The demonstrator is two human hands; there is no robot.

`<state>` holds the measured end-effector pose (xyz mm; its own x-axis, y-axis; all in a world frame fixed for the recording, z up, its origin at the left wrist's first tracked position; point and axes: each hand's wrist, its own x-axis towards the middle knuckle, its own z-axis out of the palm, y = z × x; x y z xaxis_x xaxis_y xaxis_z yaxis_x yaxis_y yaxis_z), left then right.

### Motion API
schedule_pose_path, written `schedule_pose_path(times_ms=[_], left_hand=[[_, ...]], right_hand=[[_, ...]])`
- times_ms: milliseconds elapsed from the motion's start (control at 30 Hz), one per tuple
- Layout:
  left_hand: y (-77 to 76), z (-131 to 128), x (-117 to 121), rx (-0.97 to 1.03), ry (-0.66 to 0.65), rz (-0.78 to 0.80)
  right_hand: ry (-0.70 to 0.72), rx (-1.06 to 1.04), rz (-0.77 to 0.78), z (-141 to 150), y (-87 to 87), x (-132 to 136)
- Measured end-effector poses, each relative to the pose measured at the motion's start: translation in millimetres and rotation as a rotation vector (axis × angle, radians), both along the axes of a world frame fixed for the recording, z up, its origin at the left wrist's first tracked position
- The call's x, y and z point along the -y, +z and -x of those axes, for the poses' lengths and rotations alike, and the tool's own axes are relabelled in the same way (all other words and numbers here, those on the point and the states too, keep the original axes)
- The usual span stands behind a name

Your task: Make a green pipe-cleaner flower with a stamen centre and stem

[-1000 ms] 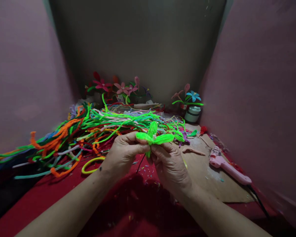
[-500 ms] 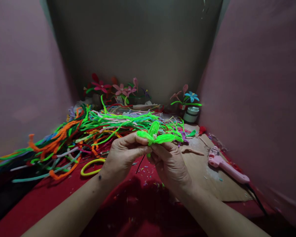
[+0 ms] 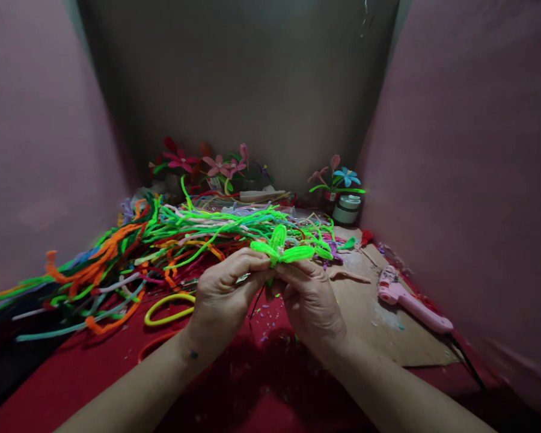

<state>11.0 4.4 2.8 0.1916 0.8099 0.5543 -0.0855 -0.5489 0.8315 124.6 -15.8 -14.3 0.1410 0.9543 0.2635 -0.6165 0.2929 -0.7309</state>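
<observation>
In the middle of the head view, a bright green pipe-cleaner flower (image 3: 297, 254) with several looped petals is held up above the table. The fingertips of my left hand (image 3: 225, 294) pinch it from the left, near its base. From the other side, my right hand (image 3: 313, 300) grips the base too, its fingers curled below the petals. A dark, thin stem-like piece shows under the hands; what it joins is hidden. Behind the flower lies a large heap of coloured pipe cleaners (image 3: 198, 225).
A pink glue gun (image 3: 410, 305) rests on a cardboard sheet (image 3: 365, 325) at right, its cord trailing forward. A yellow loop handle (image 3: 155, 305) and a red loop (image 3: 146, 350) lie left on the red cloth (image 3: 94, 385). Finished flowers (image 3: 219, 165) and a lidded jar (image 3: 346, 209) stand behind.
The camera view has shifted slightly. My left wrist has turned and moved a little to the right, baring a red loop beside it. Both hands still hold the green flower.
</observation>
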Motion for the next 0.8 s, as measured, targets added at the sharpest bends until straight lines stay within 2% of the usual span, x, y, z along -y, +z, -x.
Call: schedule_pose_path(times_ms=[167,300,400,567,667,800], left_hand=[[-2.2,1,1,-0.170,0.032,-0.136],[-3.7,0,2,-0.230,0.099,-0.225],[-6.8,-1,3,-0.251,0.174,-0.279],[-11.9,-3,1,-0.268,0.201,-0.342],[-10.8,-5,0,-0.232,0.164,-0.284],[-7.6,-6,0,-0.154,0.091,-0.115]], right_hand=[[-0.032,0.078,-0.011,-2,-0.6,1],[-0.108,0.126,0.009,1,-2.1,2],[-0.107,0.089,-0.018,5,-1.0,2],[-0.159,0.116,-0.061,9,7.0,5],[-0.217,0.191,-0.045,11,10.2,8],[-0.310,0.336,-0.035,9,7.6,10]])
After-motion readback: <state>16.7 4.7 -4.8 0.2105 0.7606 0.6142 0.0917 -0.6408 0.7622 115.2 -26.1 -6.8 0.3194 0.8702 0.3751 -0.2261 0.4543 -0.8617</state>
